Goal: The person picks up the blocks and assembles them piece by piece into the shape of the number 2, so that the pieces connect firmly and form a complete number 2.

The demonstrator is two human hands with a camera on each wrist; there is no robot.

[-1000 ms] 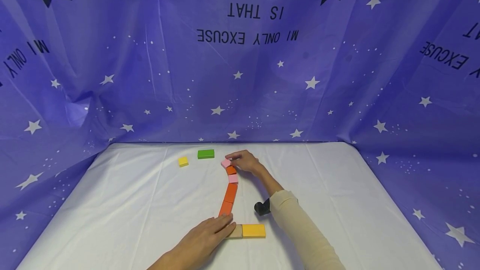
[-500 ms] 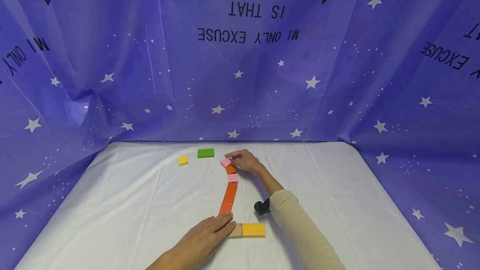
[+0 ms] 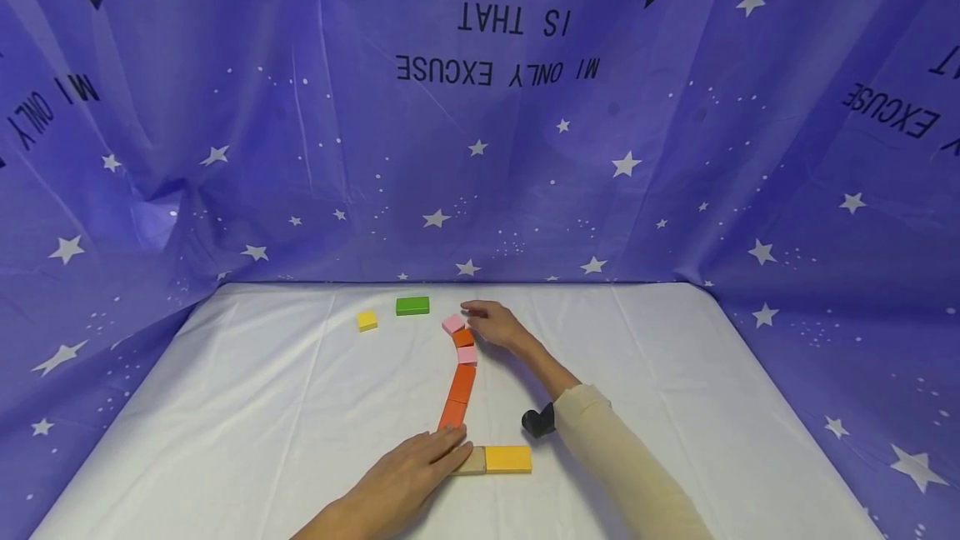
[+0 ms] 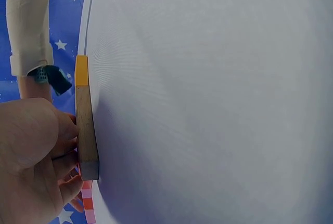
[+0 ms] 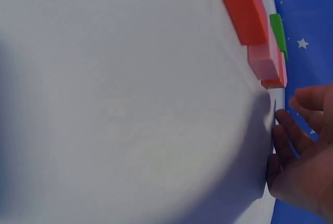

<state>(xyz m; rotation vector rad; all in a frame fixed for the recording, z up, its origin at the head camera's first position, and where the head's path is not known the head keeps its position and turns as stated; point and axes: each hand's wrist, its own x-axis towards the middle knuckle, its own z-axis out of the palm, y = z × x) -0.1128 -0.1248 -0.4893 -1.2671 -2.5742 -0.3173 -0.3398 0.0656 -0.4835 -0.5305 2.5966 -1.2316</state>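
Note:
A curved row of blocks runs up the middle of the table in the head view. At its far end lies a pink block (image 3: pixel 453 324), followed by a small orange block (image 3: pixel 463 338), a second pink block (image 3: pixel 467 355) and long red-orange blocks (image 3: pixel 462 383). My right hand (image 3: pixel 497 326) is just right of the far pink block, fingers loosely extended, holding nothing. My left hand (image 3: pixel 408 473) rests with its fingers over the near end of the row and a plain wooden block (image 4: pixel 86 130), partly hiding both. A yellow-orange block (image 3: pixel 508 460) adjoins the wooden one.
Left of the row's far end lie a green block (image 3: pixel 412 306) and a small yellow block (image 3: pixel 367 321). A black wrist device (image 3: pixel 538 421) shows by the right sleeve (image 3: pixel 622 457). Behind the white table (image 3: pixel 675 407) hangs a purple star-patterned cloth (image 3: pixel 525 190).
My right hand has let go of the far pink block and shifted slightly right, its forearm moving right too. The left hand stays on the blocks.

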